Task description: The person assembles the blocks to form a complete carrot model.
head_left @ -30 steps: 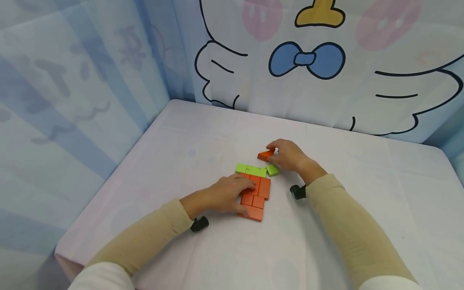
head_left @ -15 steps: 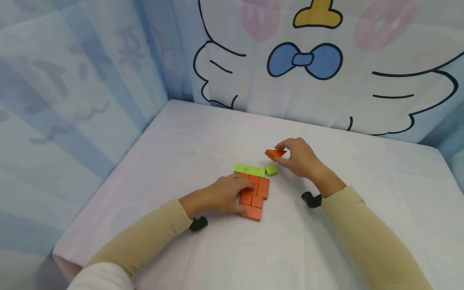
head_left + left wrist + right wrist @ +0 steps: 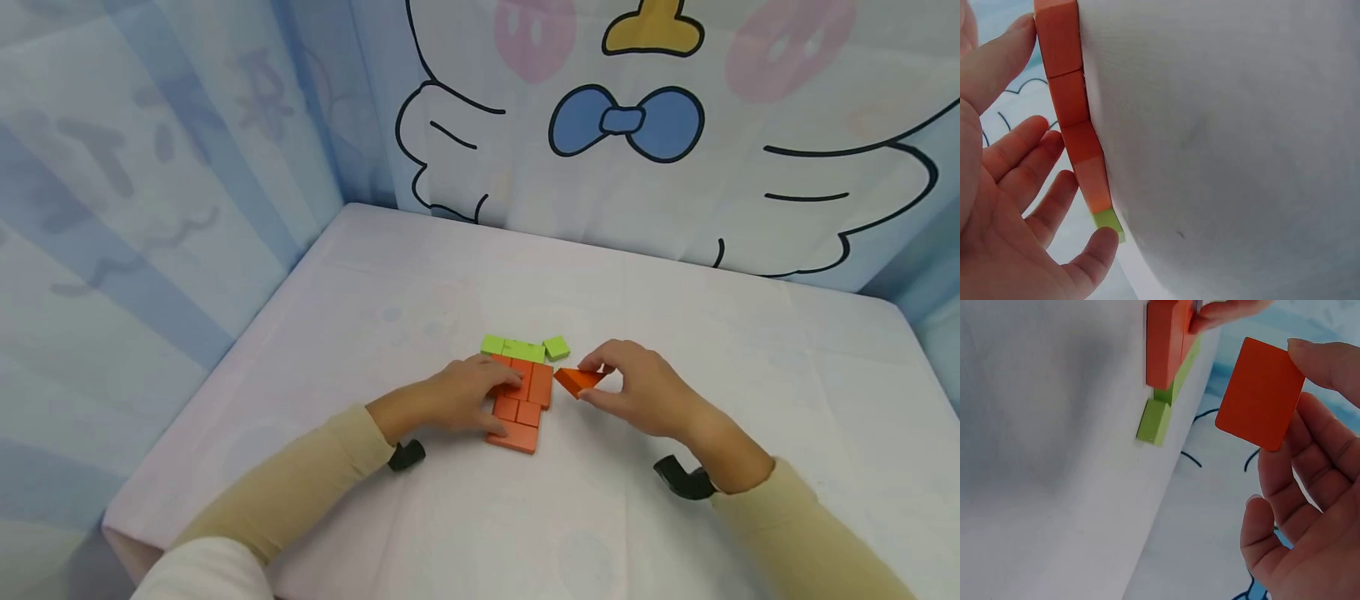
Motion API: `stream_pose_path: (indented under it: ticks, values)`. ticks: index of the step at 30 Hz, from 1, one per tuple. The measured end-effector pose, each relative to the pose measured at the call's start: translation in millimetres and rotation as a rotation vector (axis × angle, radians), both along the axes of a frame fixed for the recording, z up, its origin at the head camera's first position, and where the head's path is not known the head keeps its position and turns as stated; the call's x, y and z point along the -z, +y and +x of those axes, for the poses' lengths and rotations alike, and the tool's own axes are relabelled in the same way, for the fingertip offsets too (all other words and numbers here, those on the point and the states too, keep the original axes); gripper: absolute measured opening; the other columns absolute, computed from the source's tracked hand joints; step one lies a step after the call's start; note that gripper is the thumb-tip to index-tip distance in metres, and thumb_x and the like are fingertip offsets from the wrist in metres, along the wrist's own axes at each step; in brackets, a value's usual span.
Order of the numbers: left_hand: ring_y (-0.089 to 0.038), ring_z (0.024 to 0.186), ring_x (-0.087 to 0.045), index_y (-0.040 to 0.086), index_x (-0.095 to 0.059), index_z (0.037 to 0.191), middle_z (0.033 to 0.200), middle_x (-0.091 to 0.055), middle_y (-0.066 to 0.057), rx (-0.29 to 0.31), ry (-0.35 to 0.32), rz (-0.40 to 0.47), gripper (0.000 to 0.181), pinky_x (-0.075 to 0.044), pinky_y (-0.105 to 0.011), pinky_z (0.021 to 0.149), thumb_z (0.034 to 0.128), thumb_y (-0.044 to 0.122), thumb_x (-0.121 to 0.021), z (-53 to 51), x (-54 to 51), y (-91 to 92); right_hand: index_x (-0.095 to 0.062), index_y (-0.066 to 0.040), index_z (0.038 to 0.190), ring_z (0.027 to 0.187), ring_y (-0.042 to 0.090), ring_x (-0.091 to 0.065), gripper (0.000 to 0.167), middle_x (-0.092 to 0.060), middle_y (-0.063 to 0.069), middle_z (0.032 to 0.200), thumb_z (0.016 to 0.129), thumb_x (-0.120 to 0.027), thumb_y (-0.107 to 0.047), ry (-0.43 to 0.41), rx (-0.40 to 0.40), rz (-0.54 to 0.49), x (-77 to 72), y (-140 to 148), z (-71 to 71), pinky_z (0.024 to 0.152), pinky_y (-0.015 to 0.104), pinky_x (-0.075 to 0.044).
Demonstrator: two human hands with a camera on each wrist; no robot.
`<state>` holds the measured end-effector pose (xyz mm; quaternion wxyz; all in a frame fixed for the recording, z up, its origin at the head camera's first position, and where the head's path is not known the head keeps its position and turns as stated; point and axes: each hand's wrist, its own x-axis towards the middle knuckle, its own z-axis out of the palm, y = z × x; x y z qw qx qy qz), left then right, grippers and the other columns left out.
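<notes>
My right hand [image 3: 648, 387] pinches an orange triangular block [image 3: 577, 380] between thumb and fingers, just right of the assembled blocks; in the right wrist view the block's flat orange face [image 3: 1261, 394] shows, held off the table. My left hand [image 3: 461, 393] lies over the left side of a flat patch of orange blocks [image 3: 517, 436], with fingers spread and the tips touching them. Along the patch's far edge runs a row of green blocks [image 3: 523, 350]. A separate small green block [image 3: 557, 347] lies at the row's right end. Part of the patch is hidden under my left hand.
A pale cloth covers the table [image 3: 450, 275]. Behind it hangs a printed curtain [image 3: 465, 150] with a cartoon figure. A black wrist-camera piece [image 3: 407, 456] sits under the left wrist, and another black piece [image 3: 684, 478] under the right.
My right hand has lifted the orange triangular block from beyond the green row and brought it nearer, to the right of the orange patch. My left hand has stayed in place.
</notes>
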<state>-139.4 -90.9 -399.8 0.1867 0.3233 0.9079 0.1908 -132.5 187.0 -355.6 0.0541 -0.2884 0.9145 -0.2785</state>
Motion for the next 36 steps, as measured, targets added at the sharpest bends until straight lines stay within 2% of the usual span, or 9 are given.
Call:
stream_pose_path:
  ticks: [5, 9, 15, 21, 29, 36]
  values:
    - [-0.023, 0.141, -0.033, 0.017, -0.055, 0.142, 0.146, -0.050, 0.005, -0.006, -0.032, 0.008, 0.060, -0.031, -0.042, 0.113, 0.0898, 0.038, -0.076, -3.6, -0.1, -0.9, -0.069, -0.009, 0.105, 0.093, 0.017, -0.060, 0.023, -0.065, -0.004, 0.100, 0.085, -0.080, -0.012, 0.029, -0.093, 0.012, 8.5, -8.5, 22.2, 0.082, 0.043, -0.053]
    - [-0.022, 0.140, -0.034, 0.017, -0.056, 0.142, 0.146, -0.051, 0.005, -0.017, -0.058, 0.020, 0.058, -0.031, -0.041, 0.113, 0.0908, 0.035, -0.076, -4.9, -0.8, -1.8, -0.070, -0.010, 0.103, 0.091, 0.016, -0.060, 0.021, -0.065, -0.006, 0.098, 0.084, -0.080, -0.014, 0.043, -0.104, 0.062, 14.5, -13.5, 30.2, 0.081, 0.038, -0.053]
    - [-0.021, 0.140, -0.034, 0.018, -0.055, 0.143, 0.146, -0.050, 0.005, -0.024, -0.075, 0.019, 0.058, -0.032, -0.040, 0.113, 0.0913, 0.034, -0.075, -4.5, 0.3, -2.8, -0.070, -0.009, 0.103, 0.090, 0.016, -0.058, 0.022, -0.065, -0.004, 0.097, 0.084, -0.079, -0.015, 0.033, -0.063, 0.117, 22.4, -15.2, 28.6, 0.082, 0.040, -0.052]
    - [-0.022, 0.141, -0.033, 0.019, -0.054, 0.144, 0.146, -0.049, 0.005, -0.022, -0.074, 0.014, 0.061, -0.031, -0.042, 0.113, 0.0901, 0.037, -0.076, -3.9, -0.1, -2.3, -0.070, -0.009, 0.103, 0.090, 0.017, -0.058, 0.021, -0.065, -0.004, 0.097, 0.084, -0.079, -0.016, 0.034, -0.063, 0.145, 28.0, -19.3, 26.2, 0.082, 0.040, -0.051]
    - [-0.019, 0.138, -0.036, 0.017, -0.053, 0.145, 0.145, -0.050, 0.005, -0.011, 0.000, -0.024, 0.073, -0.032, -0.046, 0.109, 0.0836, 0.046, -0.080, 1.9, -0.6, 1.0, -0.070, -0.010, 0.102, 0.089, 0.017, -0.057, 0.021, -0.065, -0.004, 0.097, 0.084, -0.079, -0.016, 0.044, -0.057, 0.152, 27.3, -21.2, 26.6, 0.081, 0.039, -0.051]
    - [-0.020, 0.138, -0.035, 0.018, -0.052, 0.145, 0.146, -0.049, 0.005, -0.016, 0.010, -0.038, 0.074, -0.033, -0.047, 0.107, 0.0834, 0.047, -0.080, 3.8, -2.6, 1.4, -0.070, -0.010, 0.103, 0.089, 0.016, -0.058, 0.022, -0.065, -0.004, 0.097, 0.085, -0.079, -0.018, 0.035, -0.030, 0.146, 21.5, -17.1, 26.5, 0.082, 0.039, -0.052]
